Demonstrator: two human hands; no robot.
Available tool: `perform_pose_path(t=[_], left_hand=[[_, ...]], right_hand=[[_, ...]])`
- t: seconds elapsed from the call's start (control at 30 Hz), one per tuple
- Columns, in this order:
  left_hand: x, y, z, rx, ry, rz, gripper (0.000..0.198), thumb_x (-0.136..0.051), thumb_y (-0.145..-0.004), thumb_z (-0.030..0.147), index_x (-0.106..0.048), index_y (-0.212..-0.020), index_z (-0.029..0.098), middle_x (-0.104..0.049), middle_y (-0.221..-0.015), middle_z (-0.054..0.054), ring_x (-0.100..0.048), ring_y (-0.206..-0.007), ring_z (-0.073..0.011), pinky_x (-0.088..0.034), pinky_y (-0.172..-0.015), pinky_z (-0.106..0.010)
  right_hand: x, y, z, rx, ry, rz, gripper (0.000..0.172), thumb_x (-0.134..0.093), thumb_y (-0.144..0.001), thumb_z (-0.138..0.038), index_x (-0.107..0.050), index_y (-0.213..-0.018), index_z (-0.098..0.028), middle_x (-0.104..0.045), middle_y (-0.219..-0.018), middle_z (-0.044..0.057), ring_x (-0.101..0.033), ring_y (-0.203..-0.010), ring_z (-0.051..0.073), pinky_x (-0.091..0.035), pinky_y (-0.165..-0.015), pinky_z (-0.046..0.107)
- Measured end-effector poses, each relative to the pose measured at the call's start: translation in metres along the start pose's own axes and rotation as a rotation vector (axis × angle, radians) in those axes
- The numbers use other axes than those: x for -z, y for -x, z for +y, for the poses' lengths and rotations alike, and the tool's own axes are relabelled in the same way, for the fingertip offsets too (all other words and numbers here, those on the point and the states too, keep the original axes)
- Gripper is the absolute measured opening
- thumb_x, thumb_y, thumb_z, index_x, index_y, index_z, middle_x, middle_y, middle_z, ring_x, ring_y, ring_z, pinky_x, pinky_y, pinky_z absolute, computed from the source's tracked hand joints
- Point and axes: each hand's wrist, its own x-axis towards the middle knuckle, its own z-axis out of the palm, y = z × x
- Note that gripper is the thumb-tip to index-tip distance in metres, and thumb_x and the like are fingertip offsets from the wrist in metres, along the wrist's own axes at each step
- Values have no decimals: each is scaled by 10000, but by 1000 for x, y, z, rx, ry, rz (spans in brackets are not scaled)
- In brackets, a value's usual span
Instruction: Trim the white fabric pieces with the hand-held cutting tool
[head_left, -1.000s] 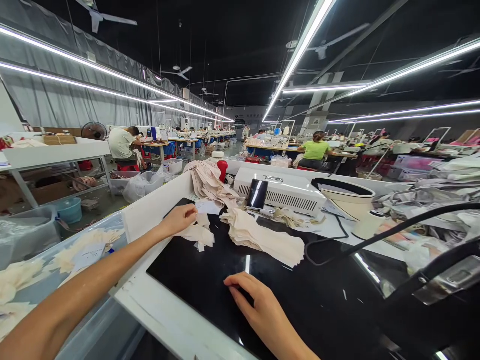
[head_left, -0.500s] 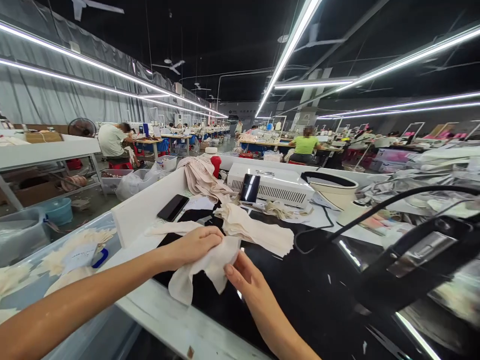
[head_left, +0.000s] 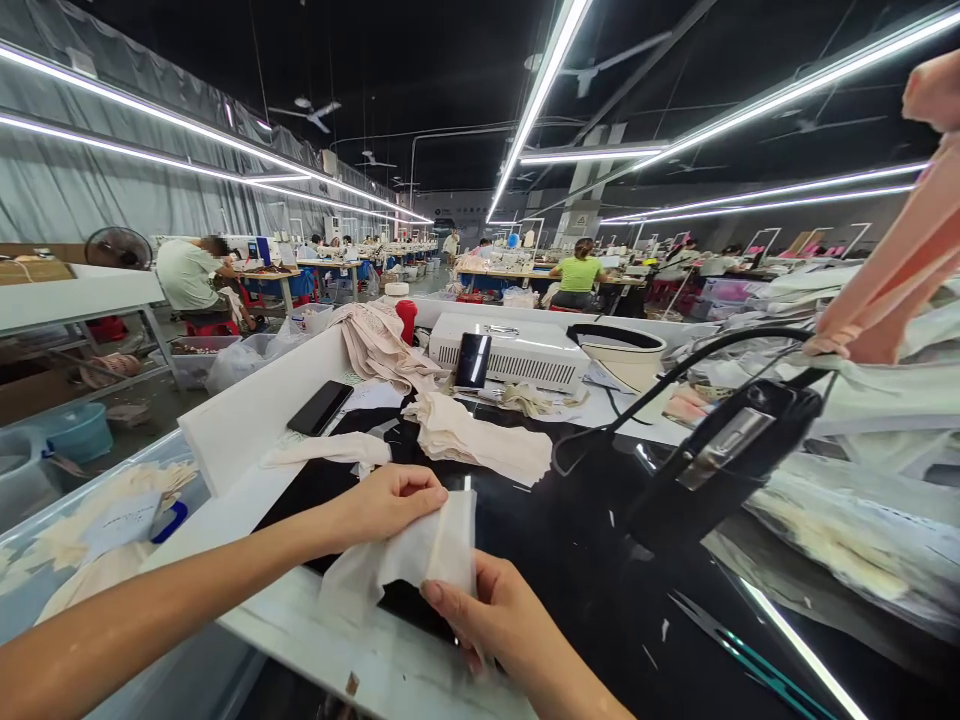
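Note:
A thin, pale cream fabric piece (head_left: pixel 420 548) hangs between my two hands over the front edge of the black work surface. My left hand (head_left: pixel 401 505) is closed on its upper edge, thumb against curled fingers. Lower and to the right, my right hand (head_left: pixel 480 605) pinches the opposite side between thumb and fingers; some fingertips are behind the cloth. Just beyond my hands lies a stack of cream fabric pieces (head_left: pixel 480 440). Another cream strip (head_left: pixel 334 450) rests to its left.
Tweezers (head_left: pixel 750 655) lie at the lower right, near a black clamp-like device (head_left: pixel 720 460) with a cable. A phone (head_left: pixel 320 408) and a white vented machine (head_left: pixel 510 350) stand farther back. What looks like another person's arm (head_left: pixel 877 250) reaches over piled bags at right.
My right hand has moved down, and the fabric between my hands is drawn straighter. The view has shifted to the right, and the arm-like shape has appeared at the upper right.

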Motion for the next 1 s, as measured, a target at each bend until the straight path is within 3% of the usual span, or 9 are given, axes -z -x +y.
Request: perform_pose_path(t=[0.23,0.43,0.57,0.67,0.83,1.0], left_hand=[[-19,-9,-5,20,2,-35,428,-528,-896,608,-556,-815,189,-457,-724,39,-384,-650,-127,-325,-591,-239],[-38,-27,-16,-37,-127,-92,350,-495,-965,471,-594,-807,175,-508,-717,26,-445,-651,-136,-373,-601,-243],[-45,-37,-20,-147,-282,-46,195,-569,-973,308,-662,-861,178,-633,-901,-22,-566,-891,-208,-457,-831,-311],[-52,-37,-22,-282,-461,11,86,-598,-985,205,-680,-973,181,-651,-1066,-55,-570,-1059,-242,-443,-997,-379],[-74,-29,-29,-651,-882,-46,103,-581,-1048,216,-667,-1011,172,-682,-1033,-47,-628,-965,-205,-523,-908,-338],[-91,-24,-40,-725,-960,-58,70,-698,-989,219,-661,-988,160,-699,-1060,-47,-651,-947,-212,-543,-849,-341]], right_hand=[[16,13,12,-30,59,2,491,-759,-775,-611,-482,-693,-214,-368,-518,-103,-277,-447,45,-262,-433,197],[39,31,13,-106,319,50,324,-659,-849,-433,-489,-682,-213,-424,-522,-76,-347,-415,62,-249,-402,204],[53,49,16,-102,523,172,274,-580,-902,-403,-476,-722,-224,-518,-630,-45,-483,-478,90,-301,-424,200],[59,62,20,-105,624,240,199,-566,-918,-420,-549,-825,-245,-518,-581,-54,-506,-469,118,-333,-431,216],[78,83,31,-79,581,232,197,-590,-900,-436,-693,-966,-281,-621,-596,-31,-600,-482,151,-384,-426,235],[133,98,31,-89,595,516,419,-663,-819,-656,-710,-990,-277,-682,-623,-3,-610,-454,172,-422,-359,249]])
